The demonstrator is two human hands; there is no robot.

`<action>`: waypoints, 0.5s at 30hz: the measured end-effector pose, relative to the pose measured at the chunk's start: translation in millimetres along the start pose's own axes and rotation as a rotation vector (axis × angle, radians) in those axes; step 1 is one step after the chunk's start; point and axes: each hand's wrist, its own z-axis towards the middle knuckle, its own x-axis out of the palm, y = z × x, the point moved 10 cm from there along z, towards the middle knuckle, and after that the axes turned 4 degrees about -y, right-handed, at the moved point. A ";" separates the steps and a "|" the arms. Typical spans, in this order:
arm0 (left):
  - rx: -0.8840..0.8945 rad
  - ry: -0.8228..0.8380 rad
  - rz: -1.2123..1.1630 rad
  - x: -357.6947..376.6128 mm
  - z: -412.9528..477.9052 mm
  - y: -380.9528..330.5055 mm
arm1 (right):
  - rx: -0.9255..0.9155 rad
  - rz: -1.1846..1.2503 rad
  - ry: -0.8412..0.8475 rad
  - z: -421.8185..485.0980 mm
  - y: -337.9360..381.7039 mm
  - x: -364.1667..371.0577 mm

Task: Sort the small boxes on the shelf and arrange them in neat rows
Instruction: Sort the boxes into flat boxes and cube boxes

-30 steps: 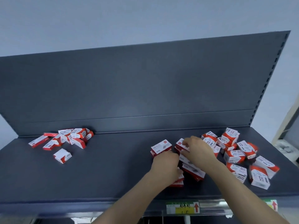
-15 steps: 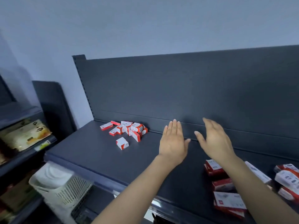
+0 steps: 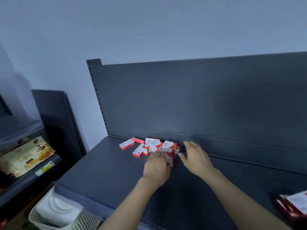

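1. The small boxes [image 3: 152, 146] lie heaped at the back left of the shelf [image 3: 103, 176]; they look like light, stiff cardboard, apt to slide
2. Best pinched across the narrow sides
3. The left hand [image 3: 157, 168] reaches forward, fingers straight against the nearest box; the right hand [image 3: 196, 159] hovers just beside the heap; both grips wide, holding nothing

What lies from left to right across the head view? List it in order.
In order: yellowish printed packets on the side shelf → pile of small red-and-white cardboard boxes → right hand → red-and-white boxes at the right edge. The left hand overlaps the pile, so it is omitted.
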 end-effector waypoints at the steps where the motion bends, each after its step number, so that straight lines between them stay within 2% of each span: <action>1: 0.001 0.017 -0.024 4.8 4.2 13.5 | 0.008 -0.001 0.008 9.7 7.0 10.0; 3: 0.036 0.066 -0.088 18.6 12.4 31.8 | 0.024 -0.005 0.023 26.1 17.9 26.8; 8: 0.300 0.191 -0.093 42.6 24.4 32.8 | 0.066 -0.013 0.051 54.9 30.4 55.3; 11: 0.260 0.242 -0.097 50.8 31.2 44.2 | 0.086 -0.025 0.080 65.2 30.3 66.3; 15: 0.201 0.216 0.061 47.9 40.9 58.0 | 0.088 -0.059 0.085 74.4 29.0 74.2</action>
